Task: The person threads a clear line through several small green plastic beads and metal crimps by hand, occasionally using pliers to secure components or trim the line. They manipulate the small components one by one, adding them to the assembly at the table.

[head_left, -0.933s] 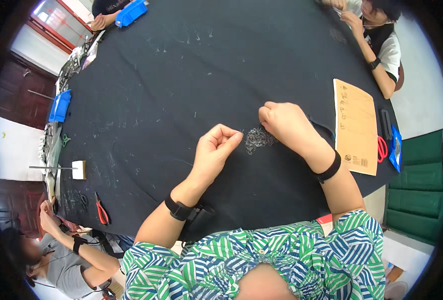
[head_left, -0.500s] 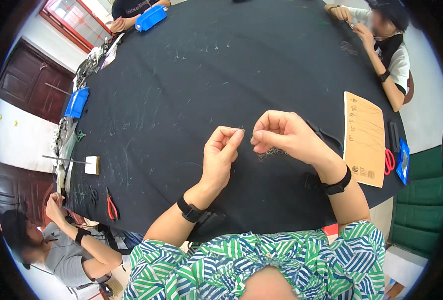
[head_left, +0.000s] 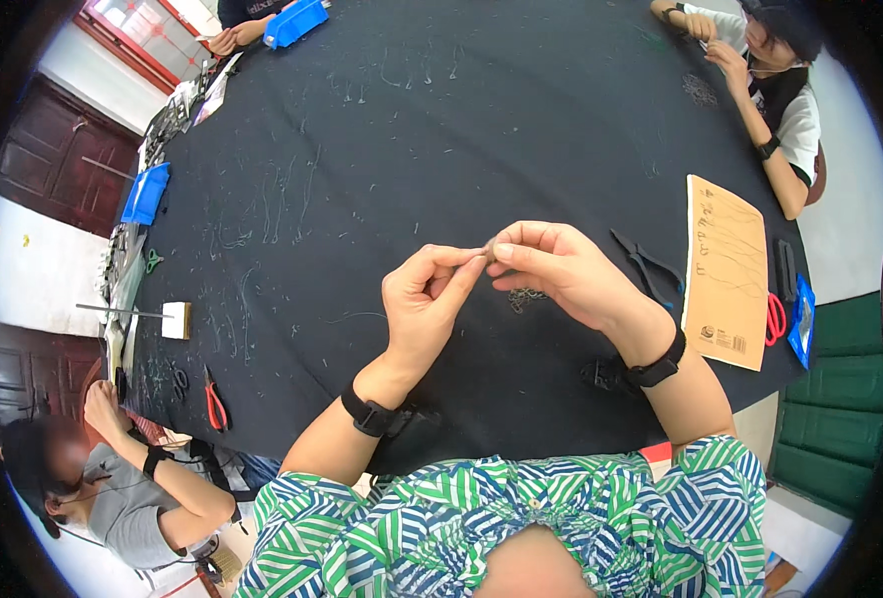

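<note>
My left hand (head_left: pixel 424 299) is closed in a pinch, thumb against forefinger, over the middle of the black-clothed table. Its fingertips meet those of my right hand (head_left: pixel 566 274), which is pinched too. Whatever sits between the fingertips is too small to make out. Just below the right fingers lies a small heap of fine metal pieces (head_left: pixel 523 300), partly covered by the hand. Black-jawed pliers (head_left: pixel 649 267) rest beyond my right wrist. Thin pale threads (head_left: pixel 245 314) with tiny ends lie across the cloth to the left.
To the right are a tan booklet (head_left: pixel 731 299), red-handled scissors (head_left: pixel 776 320) and a blue packet (head_left: pixel 803 324). Red-handled pliers (head_left: pixel 215 404), a white block (head_left: pixel 175 320) with a rod and a blue tray (head_left: pixel 146 194) stand left. Other people sit around the table.
My hands have come together; their fingertips, apart before, now meet. The left hand has turned slightly, and the pliers by my right wrist show more fully.
</note>
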{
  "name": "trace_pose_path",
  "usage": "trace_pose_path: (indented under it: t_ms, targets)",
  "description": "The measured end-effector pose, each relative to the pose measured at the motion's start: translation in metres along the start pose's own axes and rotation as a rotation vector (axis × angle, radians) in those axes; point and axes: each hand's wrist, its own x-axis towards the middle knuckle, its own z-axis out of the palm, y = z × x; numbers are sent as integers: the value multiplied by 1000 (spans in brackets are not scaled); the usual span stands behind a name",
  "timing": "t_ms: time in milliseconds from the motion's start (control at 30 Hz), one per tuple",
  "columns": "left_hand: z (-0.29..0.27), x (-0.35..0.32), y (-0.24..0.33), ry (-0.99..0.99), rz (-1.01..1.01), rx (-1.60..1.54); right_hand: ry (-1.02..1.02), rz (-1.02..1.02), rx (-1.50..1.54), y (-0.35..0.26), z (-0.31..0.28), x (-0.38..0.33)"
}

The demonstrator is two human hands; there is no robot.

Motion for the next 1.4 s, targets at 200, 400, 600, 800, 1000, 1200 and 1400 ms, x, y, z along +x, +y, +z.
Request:
trace_pose_path:
  t_ms: [200, 400, 600, 800, 1000, 1200, 1400]
  targets:
    - [-4, -1, 5, -52, 69, 117, 17, 45, 65, -1, 4, 0]
    - [-2, 2, 9, -33, 217, 262, 32, 50, 135, 6, 5, 1]
    - [-1, 3, 12, -6, 283, 360, 61, 72, 215, 11, 11, 0]
    - [1, 4, 17, 21, 320, 445, 49, 52, 271, 16, 13, -1]
    - [0, 0, 9, 48, 135, 290, 121, -107, -32, 15, 11, 2]
    - [-1, 2, 10, 21, -184, -30, 264, -484, -729, -3, 11, 0]
    - [1, 1, 12, -20, -250, -127, 235, -539, -966, -10, 8, -5]
